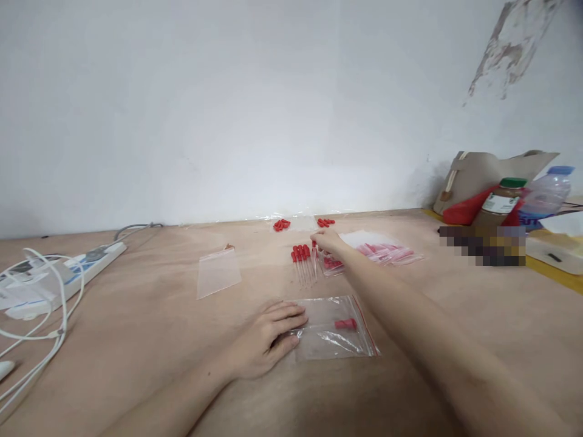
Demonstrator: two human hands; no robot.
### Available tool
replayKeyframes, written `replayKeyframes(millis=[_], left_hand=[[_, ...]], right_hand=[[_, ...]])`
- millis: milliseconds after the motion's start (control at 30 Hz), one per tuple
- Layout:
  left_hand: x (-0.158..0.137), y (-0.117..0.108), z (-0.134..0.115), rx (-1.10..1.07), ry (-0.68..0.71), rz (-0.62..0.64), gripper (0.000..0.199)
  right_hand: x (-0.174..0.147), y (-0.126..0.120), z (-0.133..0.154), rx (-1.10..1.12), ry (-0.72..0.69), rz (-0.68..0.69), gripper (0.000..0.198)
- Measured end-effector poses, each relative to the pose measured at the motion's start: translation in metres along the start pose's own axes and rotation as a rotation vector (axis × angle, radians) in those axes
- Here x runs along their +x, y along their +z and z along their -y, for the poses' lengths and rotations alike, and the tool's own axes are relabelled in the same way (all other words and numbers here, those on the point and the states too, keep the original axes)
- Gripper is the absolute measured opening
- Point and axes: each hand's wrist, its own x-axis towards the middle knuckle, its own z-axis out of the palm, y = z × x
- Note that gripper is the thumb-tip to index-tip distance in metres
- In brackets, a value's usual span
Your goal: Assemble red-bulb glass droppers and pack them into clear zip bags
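My left hand [273,337] lies on the table with its fingers stretched out over the left end of a clear zip bag [319,349]. Inside that bag is one dropper with a red rubber bulb [346,324]. My right hand [328,241] reaches further back and pinches the red top of a dropper [314,258], its thin clear tube pointing towards me. Just left of it, several droppers [300,252] lie side by side in a row, red bulbs away from me. Right of that hand, packed bags with red contents [387,254] are spread in a pile.
A flat zip bag [218,273] lies to the left. Loose red bulbs [281,225] sit on plastic by the wall. At left are a power strip [68,279] and white cables [64,303]. A grey bag [483,173], a green-capped jar [501,203] and a bottle [549,191] stand at right.
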Motion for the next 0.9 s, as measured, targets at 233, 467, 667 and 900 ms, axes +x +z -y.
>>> replayKeyframes(millis=[233,467,667,900], left_hand=[[0.0,0.001,0.0,0.014,-0.004,-0.026,0.038],[0.001,0.002,0.0,0.033,-0.027,-0.009,0.036],[0.0,0.003,0.001,0.041,-0.03,0.006,0.037],[-0.001,0.003,0.001,0.04,-0.047,-0.023,0.042]], right_hand=[[-0.07,-0.069,-0.012,0.384,0.022,-0.3,0.025],[-0.132,-0.092,-0.055,0.676,0.158,-0.4,0.019],[-0.142,-0.071,-0.048,0.842,0.334,-0.331,0.011],[-0.156,-0.067,-0.042,0.771,0.387,-0.061,0.013]])
